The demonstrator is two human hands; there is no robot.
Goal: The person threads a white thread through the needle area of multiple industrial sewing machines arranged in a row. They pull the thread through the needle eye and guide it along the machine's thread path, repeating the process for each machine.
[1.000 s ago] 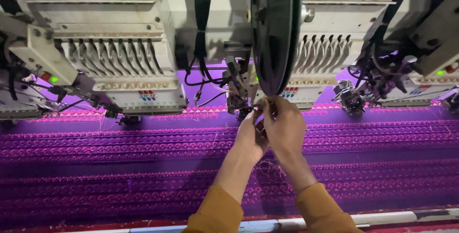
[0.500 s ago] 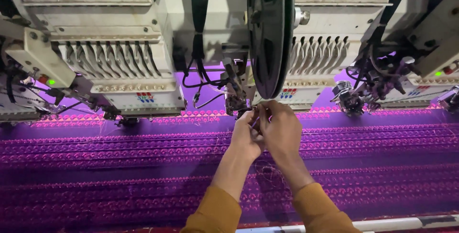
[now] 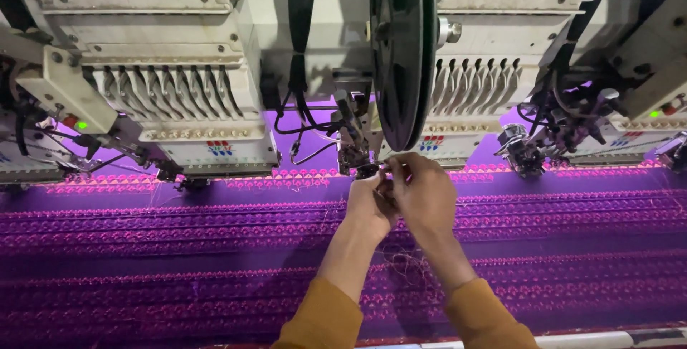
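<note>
Both hands pinch together at the small metal needle part [image 3: 365,170] under the big black wheel [image 3: 402,48]: left hand [image 3: 371,202] and right hand [image 3: 424,193] touching, fingertips closed on something too small to identify. Below lies purple cloth [image 3: 157,263]; loose threads [image 3: 408,267] dangle near the wrists.

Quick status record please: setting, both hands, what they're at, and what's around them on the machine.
setting: multi-head embroidery machine over purple fabric stitched in pink rows
left hand: raised to the needle area, fingers pinched together
right hand: touching the left, fingertips meeting at the same spot
held: too small to tell; probably fine thread
above hands: black reel, edge-on
loose threads: lying on fabric under the wrists
sleeves: mustard
indicator lights: green, far left and far right
</note>
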